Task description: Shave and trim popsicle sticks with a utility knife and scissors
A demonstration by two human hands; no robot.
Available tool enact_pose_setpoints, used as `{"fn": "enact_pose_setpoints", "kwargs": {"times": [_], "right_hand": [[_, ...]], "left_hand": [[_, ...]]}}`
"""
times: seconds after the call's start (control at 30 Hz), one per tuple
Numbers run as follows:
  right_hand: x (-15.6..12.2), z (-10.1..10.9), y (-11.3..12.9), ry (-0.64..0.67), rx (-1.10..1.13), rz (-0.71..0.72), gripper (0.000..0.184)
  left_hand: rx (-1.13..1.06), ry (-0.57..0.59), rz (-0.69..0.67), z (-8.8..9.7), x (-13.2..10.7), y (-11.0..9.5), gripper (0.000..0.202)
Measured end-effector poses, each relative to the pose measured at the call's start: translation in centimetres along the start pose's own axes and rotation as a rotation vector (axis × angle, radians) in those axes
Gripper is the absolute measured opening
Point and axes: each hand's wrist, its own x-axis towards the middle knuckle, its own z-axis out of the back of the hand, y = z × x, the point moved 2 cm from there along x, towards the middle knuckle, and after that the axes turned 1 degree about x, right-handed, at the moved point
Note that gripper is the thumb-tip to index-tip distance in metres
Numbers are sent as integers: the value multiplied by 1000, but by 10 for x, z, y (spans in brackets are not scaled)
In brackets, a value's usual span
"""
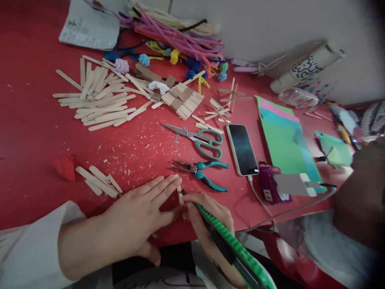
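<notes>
My right hand is wrapped round a green utility knife, its tip end pointing at a short piece of craft stick on the red table. Flat and palm down, my left hand has its fingers stretched out. Its fingertips touch the top end of that piece and its thumb is near the lower end. The blade's edge is too small to make out. Left of my left hand lie several cut craft sticks beside a red scrap.
Teal pliers and grey-green scissors lie just beyond my hands. Wood shavings dot the red table. A craft-stick pile, pipe cleaners, a charging phone and coloured paper surround them. Another person's arm is at right.
</notes>
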Motion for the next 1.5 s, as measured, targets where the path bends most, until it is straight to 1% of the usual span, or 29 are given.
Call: {"fn": "enact_pose_setpoints", "kwargs": {"times": [0.1, 0.17, 0.27, 0.4, 0.47, 0.6, 0.77, 0.93, 1.07, 1.13, 1.2, 1.27, 1.33, 1.43, 1.5], "right_hand": [[-20, 0, -3, -98, -94, 138, 23], [-30, 2, -1, -164, -149, 181, 25], [-30, 2, 1, -150, -111, 96, 24], [-20, 1, 0, -156, -69, -18, 20], [-16, 1, -1, -158, -54, -43, 18], [-13, 1, -1, -134, -33, -3, 16], [-13, 1, -2, -132, -40, -33, 12], [-12, 1, -3, -121, -86, -36, 13], [-9, 3, 2, -50, -93, 14, 18], [-5, 4, 6, -7, -78, -1, 19], [0, 4, 10, 6, -57, -38, 17], [5, 5, 13, 8, -51, -57, 16], [9, 4, 14, 25, -55, -43, 16], [10, 2, 10, 41, -46, -31, 15], [5, 1, 4, 10, -34, -34, 15]], "left_hand": [[11, 0, 6, 1, 0, 0, 99], [1, 25, 7, 1, 0, 0, 102], [-6, 47, 9, 1, 1, -1, 106], [10, 52, -4, 2, 1, -1, 109], [8, 65, -2, 2, 0, -1, 109], [-14, 78, -2, 2, 0, 0, 105], [-20, 81, 0, 1, 1, 1, 111], [-23, 72, 12, 1, 1, -1, 108], [-40, 87, 17, 1, 2, -1, 105], [-60, 82, 18, 0, 2, -1, 101], [-67, 55, 27, 0, 1, 0, 99], [-63, 30, 31, 0, 1, -1, 100], [-59, 22, 22, 0, 0, -1, 103], [-45, 28, 17, 1, 1, -1, 104], [-33, 34, 18, 2, 1, -1, 103]]}}
